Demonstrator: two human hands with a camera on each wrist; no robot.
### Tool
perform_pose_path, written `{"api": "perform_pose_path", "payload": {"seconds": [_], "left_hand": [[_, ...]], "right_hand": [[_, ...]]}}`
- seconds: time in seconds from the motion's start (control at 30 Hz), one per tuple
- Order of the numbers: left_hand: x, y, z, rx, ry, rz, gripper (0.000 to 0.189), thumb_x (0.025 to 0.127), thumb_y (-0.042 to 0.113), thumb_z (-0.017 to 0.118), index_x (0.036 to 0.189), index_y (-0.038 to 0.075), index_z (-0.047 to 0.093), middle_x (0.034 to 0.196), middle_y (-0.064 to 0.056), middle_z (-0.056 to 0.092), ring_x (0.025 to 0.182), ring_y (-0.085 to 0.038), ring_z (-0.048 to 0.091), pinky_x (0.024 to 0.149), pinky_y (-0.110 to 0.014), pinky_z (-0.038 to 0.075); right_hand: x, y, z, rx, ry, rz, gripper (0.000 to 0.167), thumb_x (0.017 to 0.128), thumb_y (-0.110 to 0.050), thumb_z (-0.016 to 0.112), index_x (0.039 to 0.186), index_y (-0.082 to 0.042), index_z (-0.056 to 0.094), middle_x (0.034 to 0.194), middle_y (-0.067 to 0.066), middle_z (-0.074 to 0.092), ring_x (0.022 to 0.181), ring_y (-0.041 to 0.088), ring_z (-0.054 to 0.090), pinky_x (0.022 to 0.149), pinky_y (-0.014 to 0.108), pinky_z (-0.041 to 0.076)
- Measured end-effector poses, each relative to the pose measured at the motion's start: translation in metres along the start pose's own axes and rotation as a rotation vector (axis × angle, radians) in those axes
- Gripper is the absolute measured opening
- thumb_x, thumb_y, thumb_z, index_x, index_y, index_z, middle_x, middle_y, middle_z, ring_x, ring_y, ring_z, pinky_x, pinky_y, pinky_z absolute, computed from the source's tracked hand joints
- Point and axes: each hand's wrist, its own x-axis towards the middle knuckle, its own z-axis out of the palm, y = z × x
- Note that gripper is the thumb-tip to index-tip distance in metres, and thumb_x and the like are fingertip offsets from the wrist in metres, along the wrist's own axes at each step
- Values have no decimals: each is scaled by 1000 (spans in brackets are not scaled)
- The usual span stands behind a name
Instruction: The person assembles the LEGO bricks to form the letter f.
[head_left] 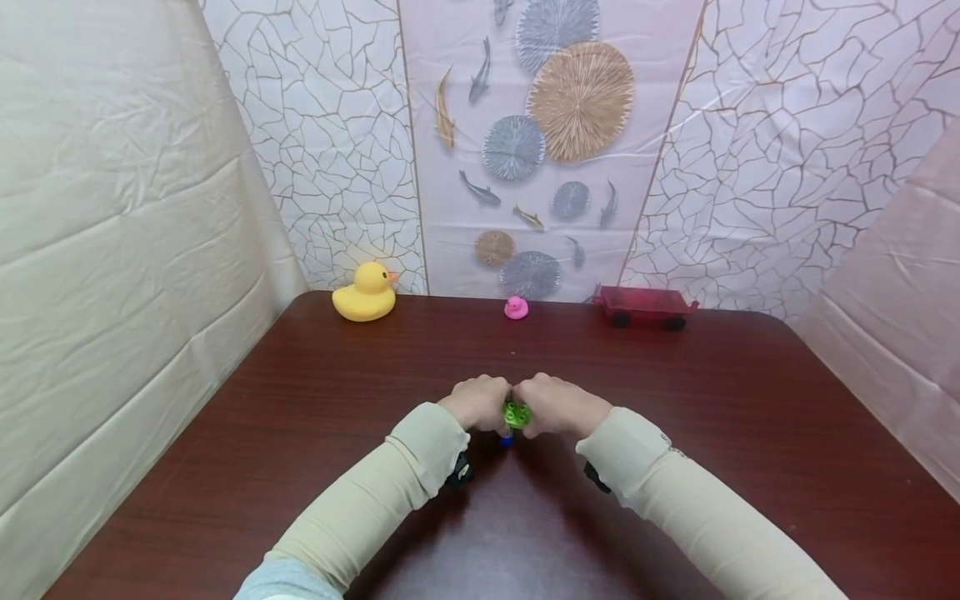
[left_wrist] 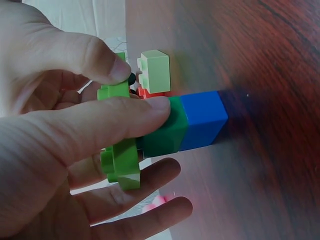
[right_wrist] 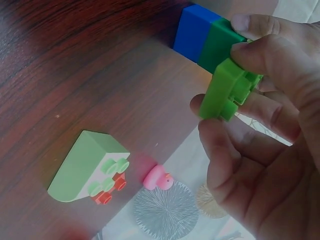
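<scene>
At the middle of the table both hands meet over a small stack of toy building bricks. Its lowest piece is a blue brick (left_wrist: 205, 120), close to the tabletop, with a dark green brick (left_wrist: 165, 132) on it. A bright green brick (head_left: 516, 414) lies across the top, studs up. My left hand (head_left: 480, 404) grips the stack, its thumb on the dark green brick. From the other side, my right hand (head_left: 558, 407) pinches the bright green brick between thumb and fingers. Beyond the hands are a pale green sloped brick (right_wrist: 82, 167) and an orange-red brick (right_wrist: 119, 181), hidden in the head view.
A large yellow duck (head_left: 365, 293) stands at the back left of the brown table (head_left: 495, 533). A small pink duck (head_left: 516, 308) sits at the back middle. To its right is a red toy wagon (head_left: 645, 305) with black wheels. Cloth hangs behind.
</scene>
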Motion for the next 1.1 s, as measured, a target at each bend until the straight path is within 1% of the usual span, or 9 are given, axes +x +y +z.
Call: {"api": "perform_pose_path", "payload": {"seconds": [0.1,0.3,0.4,0.53,0.63,0.83,0.97,1.1], "left_hand": [[0,1,1,-3,8,-4,25,59,23,78,69,18,56,63,5,52,58,-12,48,50,-30,39],[1,0,3,-15,18,-8,26,58,24,79,68,18,56,62,5,52,57,-12,47,49,-30,39],[1,-1,4,-23,18,-5,26,58,24,79,71,18,58,62,5,52,57,-12,47,49,-30,39],[1,-2,4,-43,15,6,27,58,24,79,77,19,61,63,6,53,58,-11,48,50,-30,38],[2,-3,5,-49,17,16,26,59,24,79,78,19,62,63,7,53,58,-11,48,50,-29,39],[2,-4,4,-48,12,12,26,59,25,78,79,19,62,64,6,53,59,-11,48,50,-29,39],[3,-5,5,-42,12,10,28,59,26,79,82,19,64,65,6,53,60,-11,48,51,-30,38],[4,-6,6,-40,7,13,27,60,27,78,81,19,63,65,7,53,61,-12,48,51,-30,38]], "right_hand": [[0,1,0,13,-9,9,15,65,-6,70,70,-11,57,57,-6,48,49,9,44,46,22,38],[1,4,0,35,-10,-23,12,66,-7,69,71,-11,59,58,-6,49,50,9,44,48,23,39],[0,5,0,40,-11,-44,13,66,-6,69,76,-11,61,60,-6,51,51,9,45,49,22,40],[-1,7,1,30,-15,-52,16,66,-5,68,80,-11,62,61,-7,51,51,8,44,49,22,40],[-1,6,0,31,-17,-40,16,66,-5,69,80,-11,62,61,-7,51,51,9,44,49,23,40],[1,3,-3,71,-47,42,17,68,-6,71,83,-10,65,65,-5,54,56,11,48,53,23,41],[3,3,-3,64,-52,39,16,68,-5,71,81,-10,65,64,-5,54,56,11,48,53,23,41],[4,4,-2,69,-52,38,15,67,-4,71,79,-10,65,63,-6,54,57,11,48,53,23,41]]}}
